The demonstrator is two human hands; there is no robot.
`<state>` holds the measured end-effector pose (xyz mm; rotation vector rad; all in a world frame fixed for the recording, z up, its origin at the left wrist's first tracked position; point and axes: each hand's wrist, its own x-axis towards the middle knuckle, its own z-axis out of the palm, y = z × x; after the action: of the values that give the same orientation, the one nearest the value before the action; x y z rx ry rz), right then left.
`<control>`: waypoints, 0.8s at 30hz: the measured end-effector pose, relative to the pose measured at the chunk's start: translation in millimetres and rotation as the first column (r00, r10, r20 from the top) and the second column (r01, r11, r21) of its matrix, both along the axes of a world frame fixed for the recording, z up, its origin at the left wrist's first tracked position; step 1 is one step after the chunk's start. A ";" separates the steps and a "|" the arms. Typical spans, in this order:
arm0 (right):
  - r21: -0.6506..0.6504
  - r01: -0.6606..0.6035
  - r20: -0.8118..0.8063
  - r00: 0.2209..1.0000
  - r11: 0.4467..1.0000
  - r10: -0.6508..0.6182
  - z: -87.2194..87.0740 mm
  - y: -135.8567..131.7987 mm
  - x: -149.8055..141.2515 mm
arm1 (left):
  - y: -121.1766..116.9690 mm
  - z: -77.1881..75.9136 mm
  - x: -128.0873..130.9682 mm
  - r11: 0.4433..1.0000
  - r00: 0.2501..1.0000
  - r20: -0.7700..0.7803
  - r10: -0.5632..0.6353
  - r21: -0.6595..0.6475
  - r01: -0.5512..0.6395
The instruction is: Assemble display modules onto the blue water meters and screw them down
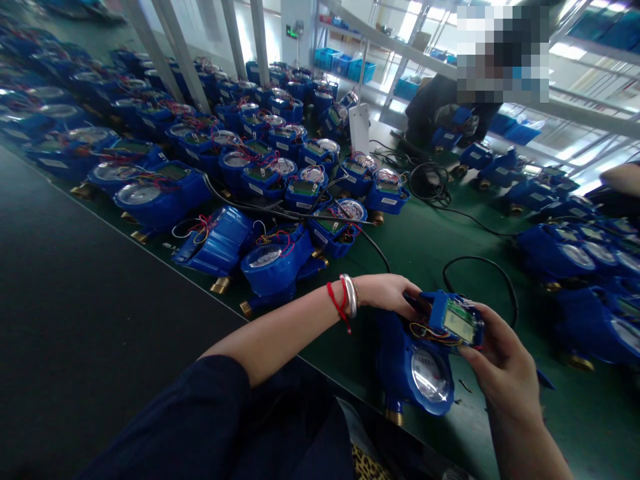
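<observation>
A blue water meter point(415, 373) lies on the green table in front of me, its round clear dial facing up and a brass threaded end towards me. At its far end a blue display module point(460, 321) with a grey screen and circuit board is tilted up, thin coloured wires running to the meter. My right hand point(505, 360) grips the module's right side between thumb and fingers. Curled at the far left of the module, my left hand point(393, 293) holds the meter's blue housing; its fingertips are partly hidden.
Many similar blue meters point(270, 263) with loose wires crowd the table's left and far side; more meters point(575, 247) stand at the right. Black cables point(480, 260) loop across the green tabletop point(425, 240). A person point(440, 107) works across the table, before shelves with blue bins point(361, 70).
</observation>
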<state>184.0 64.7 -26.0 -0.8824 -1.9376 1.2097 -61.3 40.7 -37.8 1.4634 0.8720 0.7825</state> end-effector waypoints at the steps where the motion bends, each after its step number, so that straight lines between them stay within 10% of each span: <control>1: 0.002 -0.009 -0.006 1.000 1.000 0.009 0.2 -0.2 -1.5 | -1.1 0.0 1.1 0.999 0.999 0.028 0.025 -0.026 -0.024; 24: -0.032 0.086 0.026 0.996 0.996 -0.085 -8.1 4.0 -3.5 | -2.3 -4.1 4.5 0.990 0.978 -0.158 0.136 0.057 -0.128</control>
<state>180.5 68.7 -34.0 -0.9919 -1.8845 1.1893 -56.7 38.4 -41.9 1.5379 1.0893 0.7946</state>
